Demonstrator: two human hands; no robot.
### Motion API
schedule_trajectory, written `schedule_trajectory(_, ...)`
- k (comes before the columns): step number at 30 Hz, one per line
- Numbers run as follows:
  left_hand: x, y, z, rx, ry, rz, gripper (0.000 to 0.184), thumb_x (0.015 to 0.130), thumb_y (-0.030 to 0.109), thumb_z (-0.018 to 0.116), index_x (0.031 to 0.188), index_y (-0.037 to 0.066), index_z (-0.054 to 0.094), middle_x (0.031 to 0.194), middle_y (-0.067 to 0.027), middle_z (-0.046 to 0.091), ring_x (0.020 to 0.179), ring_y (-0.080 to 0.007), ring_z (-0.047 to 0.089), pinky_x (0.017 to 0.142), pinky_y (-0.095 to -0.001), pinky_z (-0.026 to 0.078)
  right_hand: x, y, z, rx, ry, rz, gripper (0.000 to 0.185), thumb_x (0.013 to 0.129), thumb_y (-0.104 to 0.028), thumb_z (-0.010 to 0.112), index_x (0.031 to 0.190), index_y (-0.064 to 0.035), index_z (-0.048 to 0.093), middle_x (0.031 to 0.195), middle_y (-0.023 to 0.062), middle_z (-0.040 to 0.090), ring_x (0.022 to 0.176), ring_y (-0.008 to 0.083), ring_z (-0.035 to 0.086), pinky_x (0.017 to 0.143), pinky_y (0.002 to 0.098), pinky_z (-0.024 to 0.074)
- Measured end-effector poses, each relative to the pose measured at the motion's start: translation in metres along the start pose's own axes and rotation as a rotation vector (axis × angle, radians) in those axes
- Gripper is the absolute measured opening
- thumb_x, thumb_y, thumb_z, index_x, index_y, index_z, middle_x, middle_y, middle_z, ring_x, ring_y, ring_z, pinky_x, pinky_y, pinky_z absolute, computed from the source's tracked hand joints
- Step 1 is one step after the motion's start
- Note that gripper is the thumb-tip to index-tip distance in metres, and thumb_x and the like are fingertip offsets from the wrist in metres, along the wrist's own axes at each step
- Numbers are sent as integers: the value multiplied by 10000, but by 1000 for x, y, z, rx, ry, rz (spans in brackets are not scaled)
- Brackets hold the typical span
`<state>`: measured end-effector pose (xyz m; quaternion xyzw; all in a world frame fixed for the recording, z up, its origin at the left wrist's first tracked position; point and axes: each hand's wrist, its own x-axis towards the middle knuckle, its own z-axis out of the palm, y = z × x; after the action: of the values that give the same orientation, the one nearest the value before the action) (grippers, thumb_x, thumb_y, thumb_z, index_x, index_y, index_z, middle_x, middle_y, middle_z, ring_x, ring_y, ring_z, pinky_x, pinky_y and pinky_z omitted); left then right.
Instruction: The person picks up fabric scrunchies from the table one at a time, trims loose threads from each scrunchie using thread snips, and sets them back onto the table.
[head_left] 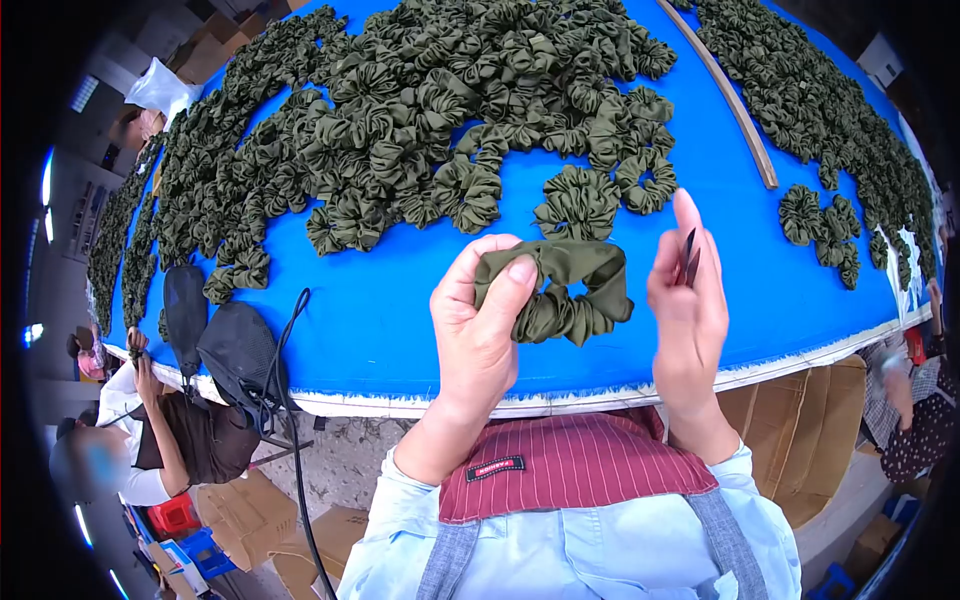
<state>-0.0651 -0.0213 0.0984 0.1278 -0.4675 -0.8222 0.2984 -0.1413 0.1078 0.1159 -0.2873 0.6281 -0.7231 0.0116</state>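
My left hand (478,318) is closed on a dark green fabric scrunchie (568,322), pinching its left side between thumb and fingers above the table's front edge. The ring hangs partly spread, and blue shows through its hole. To the right, apart from the scrunchie, my right hand (690,315) is raised with thread snips (690,258) in it. Their dark pointed blades stick up by the fingers; the rest is hidden in the palm. Just beyond my hands lies a loose scrunchie (578,205) on the blue tabletop.
A large heap of green scrunchies (400,110) covers the blue table (400,330). A wooden strip (725,95) separates another heap (800,90) at right. A black mesh bag (240,345) and cable (298,450) lie at left. Co-workers (150,430) sit at both sides; cardboard boxes (790,430) stand below.
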Motion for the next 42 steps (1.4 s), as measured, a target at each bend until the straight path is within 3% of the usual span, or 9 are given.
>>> schedule_trajectory(2,-1,-1,1,8,28,32,198,837,38,572,1029,11,533,834,-20,569,704,-51,491,649,-159,398,-3,-1,2,52,43,-19,323,760,17,606,1081,41,575,745,63,552,563,106,423,487,197,342)
schedule_trajectory(6,-6,1,7,-34,39,13,209,845,37,562,1048,13,522,863,-27,567,733,-58,507,677,-167,414,-8,15,8,-390,-202,-274,404,760,-10,614,1148,65,533,748,85,557,570,148,453,505,235,387)
schedule_trajectory(16,-13,1,10,-104,30,-83,219,845,43,563,1055,8,510,920,-48,558,771,-79,523,716,-185,432,-7,19,16,-396,-118,-378,344,716,-20,660,1038,70,584,802,143,628,588,195,543,537,265,452)
schedule_trajectory(27,-15,-1,8,-77,-28,-44,223,843,53,569,1053,9,508,928,-49,560,784,-84,524,718,-194,436,-4,23,15,-462,-98,-525,308,694,-3,670,987,65,603,812,153,640,580,211,559,544,277,467)
schedule_trajectory(32,-14,-1,10,-76,-24,-47,204,844,60,571,1034,12,515,929,-48,563,773,-84,522,711,-191,433,-4,21,12,-390,-136,-430,280,710,7,664,980,57,607,803,132,641,587,175,556,539,251,456)
schedule_trajectory(36,-13,2,13,-131,19,-68,168,852,67,569,1005,14,527,930,-46,568,756,-73,515,696,-180,429,-8,21,10,185,16,110,288,760,10,621,1045,40,585,771,97,617,608,124,510,547,226,431)
schedule_trajectory(42,-11,-3,9,-65,93,-8,219,801,62,606,1002,18,530,921,-62,573,782,-110,518,726,-226,437,-15,18,16,234,-29,-1,262,802,-22,590,1057,36,566,763,83,605,613,102,507,552,200,426)
